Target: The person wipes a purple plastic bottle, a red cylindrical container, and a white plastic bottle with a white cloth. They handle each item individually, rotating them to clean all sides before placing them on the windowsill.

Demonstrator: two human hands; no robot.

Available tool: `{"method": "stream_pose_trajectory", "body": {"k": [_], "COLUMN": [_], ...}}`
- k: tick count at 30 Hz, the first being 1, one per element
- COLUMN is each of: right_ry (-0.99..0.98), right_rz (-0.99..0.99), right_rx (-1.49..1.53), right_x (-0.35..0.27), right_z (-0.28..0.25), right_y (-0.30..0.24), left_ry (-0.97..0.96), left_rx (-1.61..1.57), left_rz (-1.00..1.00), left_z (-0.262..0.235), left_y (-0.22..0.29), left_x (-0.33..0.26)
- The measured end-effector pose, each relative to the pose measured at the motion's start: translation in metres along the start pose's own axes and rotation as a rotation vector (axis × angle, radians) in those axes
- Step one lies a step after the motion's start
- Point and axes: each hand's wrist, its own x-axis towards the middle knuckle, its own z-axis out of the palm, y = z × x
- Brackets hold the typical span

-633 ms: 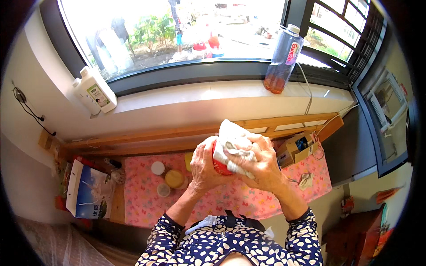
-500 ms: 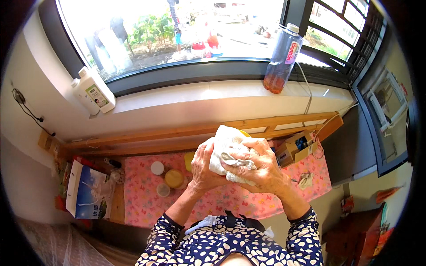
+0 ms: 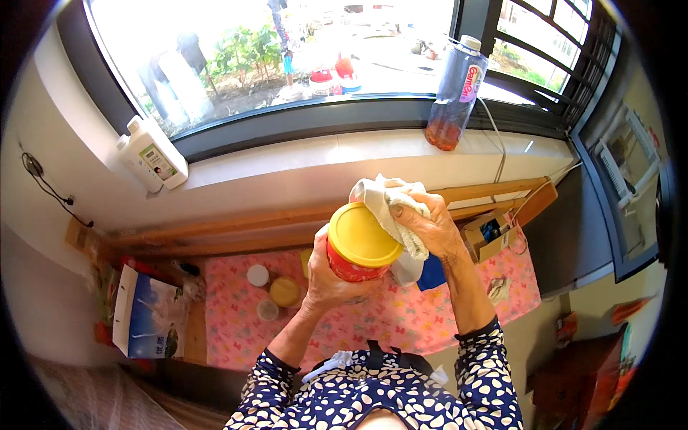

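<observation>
Yellow-lidded red printed can [image 3: 363, 241] fills the left grip [image 3: 328, 278], right grip [image 3: 437, 231] clutching whitish cloth [image 3: 391, 209].

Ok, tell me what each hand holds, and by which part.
Left hand: the can, by its red side below the yellow lid. Right hand: the cloth, by its bunched folds.

Tilted yellow-lidded red can [image 3: 362, 242] — cloth [image 3: 383, 206] apparently touching.
</observation>
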Motion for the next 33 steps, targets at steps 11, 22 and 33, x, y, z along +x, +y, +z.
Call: {"method": "stream_pose_trajectory", "body": {"k": [11,22,33], "right_ry": [0.423,0.483,0.127], "right_rz": [-0.658,-0.609,0.035], "right_rx": [-0.487,-0.694,0.453], "right_x": [-0.028,-0.046,0.010], "right_z": [0.042,0.063,0.026], "right_y": [0.016,-0.011,0.022], "left_ry": [0.021,0.129,0.058], "left_rx": [-0.639,-0.791,-0.834], "left_rz": [-0.437,-0.327,-0.362], "left_z": [-0.003,-0.003,-0.012], "left_y": [-0.009,-0.010,-0.013], "left_x": [0.005,0.003,-0.011]}}
